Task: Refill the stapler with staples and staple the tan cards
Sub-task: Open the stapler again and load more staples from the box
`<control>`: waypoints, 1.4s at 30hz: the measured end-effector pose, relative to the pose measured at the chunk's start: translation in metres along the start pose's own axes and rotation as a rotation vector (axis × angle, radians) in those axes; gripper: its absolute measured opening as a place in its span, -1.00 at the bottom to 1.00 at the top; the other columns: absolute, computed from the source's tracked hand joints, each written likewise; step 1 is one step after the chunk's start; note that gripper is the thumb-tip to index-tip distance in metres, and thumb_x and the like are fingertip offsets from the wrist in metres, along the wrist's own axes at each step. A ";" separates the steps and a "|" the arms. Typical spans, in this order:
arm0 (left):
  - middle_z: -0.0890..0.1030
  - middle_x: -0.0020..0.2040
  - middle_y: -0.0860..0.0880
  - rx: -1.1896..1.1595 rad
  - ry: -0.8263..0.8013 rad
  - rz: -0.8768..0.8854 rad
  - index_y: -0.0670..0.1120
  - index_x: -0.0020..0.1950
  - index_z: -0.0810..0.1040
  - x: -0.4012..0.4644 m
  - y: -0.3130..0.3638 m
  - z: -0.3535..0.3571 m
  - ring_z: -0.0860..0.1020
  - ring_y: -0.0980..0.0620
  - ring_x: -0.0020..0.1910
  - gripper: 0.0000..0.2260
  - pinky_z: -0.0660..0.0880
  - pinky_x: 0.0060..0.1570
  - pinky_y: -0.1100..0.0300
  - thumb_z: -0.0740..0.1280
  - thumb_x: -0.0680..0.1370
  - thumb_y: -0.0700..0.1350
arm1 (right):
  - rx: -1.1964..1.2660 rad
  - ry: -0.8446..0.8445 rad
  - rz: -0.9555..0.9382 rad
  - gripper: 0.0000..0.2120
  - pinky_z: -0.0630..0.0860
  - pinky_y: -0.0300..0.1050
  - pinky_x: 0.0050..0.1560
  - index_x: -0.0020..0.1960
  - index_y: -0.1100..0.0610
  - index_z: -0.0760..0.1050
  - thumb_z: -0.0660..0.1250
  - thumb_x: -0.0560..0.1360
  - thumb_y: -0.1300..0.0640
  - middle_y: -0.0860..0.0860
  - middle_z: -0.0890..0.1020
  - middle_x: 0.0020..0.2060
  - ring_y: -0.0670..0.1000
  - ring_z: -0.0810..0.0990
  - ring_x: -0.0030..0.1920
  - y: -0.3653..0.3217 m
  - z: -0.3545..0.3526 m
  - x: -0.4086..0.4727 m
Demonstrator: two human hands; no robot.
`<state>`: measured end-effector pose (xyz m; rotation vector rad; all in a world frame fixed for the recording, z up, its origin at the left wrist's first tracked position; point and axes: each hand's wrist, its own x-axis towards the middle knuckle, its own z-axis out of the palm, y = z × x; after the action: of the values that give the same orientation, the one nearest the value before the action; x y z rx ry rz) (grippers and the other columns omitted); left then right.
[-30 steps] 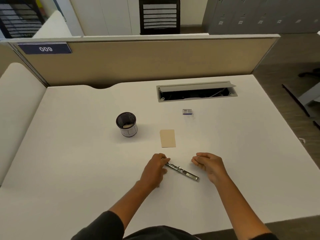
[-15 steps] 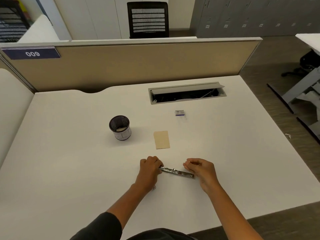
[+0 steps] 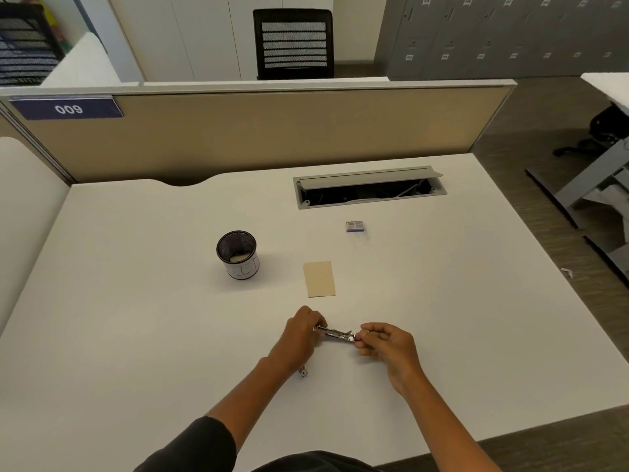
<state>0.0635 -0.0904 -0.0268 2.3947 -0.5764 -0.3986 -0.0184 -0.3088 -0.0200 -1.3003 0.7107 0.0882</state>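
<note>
Near the front edge of the surface (image 3: 136,301), about the middle, both hands hold the stapler (image 3: 335,334) just above it. The left hand (image 3: 301,338) grips one end with curled fingers; the right hand (image 3: 388,345) pinches the other end. The stapler is metal, stiff and probably smooth, so I think it is best held by its ends, as here. The cards (image 3: 319,279) lie flat a little farther back; they look thin and light, easy to slide. The staple box (image 3: 355,226) sits still farther, toward the back edge.
</note>
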 end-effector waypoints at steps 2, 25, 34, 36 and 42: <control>0.64 0.08 -0.18 -0.112 0.033 -0.048 -0.20 0.14 0.70 0.000 0.003 -0.004 0.57 -0.09 0.03 -0.86 0.45 0.04 0.22 0.43 0.60 -0.31 | 0.017 0.000 0.004 -0.76 0.70 -0.10 -0.15 0.09 0.33 0.68 0.58 0.44 0.35 0.31 0.76 -0.10 0.19 0.75 -0.17 -0.001 -0.002 0.002; 0.81 -0.16 -0.04 -0.827 0.147 -0.373 -0.06 0.04 0.78 -0.023 0.024 -0.027 0.75 0.10 -0.17 -0.85 0.64 -0.08 0.33 0.52 0.58 -0.30 | 0.135 -0.200 -0.013 -0.72 0.70 -0.06 -0.08 0.14 0.24 0.73 0.56 0.43 0.23 0.28 0.74 0.08 0.21 0.77 0.03 -0.081 0.005 -0.016; 0.82 -0.13 -0.09 -0.941 0.242 -0.334 -0.10 0.07 0.78 -0.036 0.035 -0.055 0.79 -0.09 -0.07 -0.85 0.67 0.01 0.22 0.53 0.56 -0.30 | -0.044 -0.303 -0.153 -0.63 0.71 -0.04 0.00 0.12 0.21 0.74 0.66 0.34 0.19 0.30 0.74 0.01 0.31 0.75 0.05 -0.125 0.026 -0.029; 0.82 -0.12 -0.09 -0.959 0.263 -0.324 -0.12 0.09 0.78 -0.039 0.039 -0.062 0.79 -0.07 -0.06 -0.85 0.67 0.00 0.25 0.53 0.56 -0.30 | -0.073 -0.351 -0.179 -0.66 0.71 -0.04 0.03 0.12 0.20 0.74 0.65 0.36 0.18 0.29 0.75 0.00 0.32 0.75 0.06 -0.138 0.032 -0.035; 0.82 -0.11 -0.05 -0.983 0.329 -0.276 -0.12 0.11 0.78 -0.047 0.052 -0.085 0.79 0.04 -0.11 -0.83 0.64 -0.07 0.32 0.53 0.56 -0.31 | -0.288 -0.392 -0.376 -0.81 0.74 0.02 -0.05 0.08 0.07 0.76 0.57 0.48 0.23 0.15 0.78 -0.10 0.22 0.79 -0.09 -0.169 0.055 -0.054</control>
<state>0.0425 -0.0606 0.0769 1.5207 0.1158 -0.2922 0.0378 -0.2923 0.1564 -1.6134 0.1142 0.1389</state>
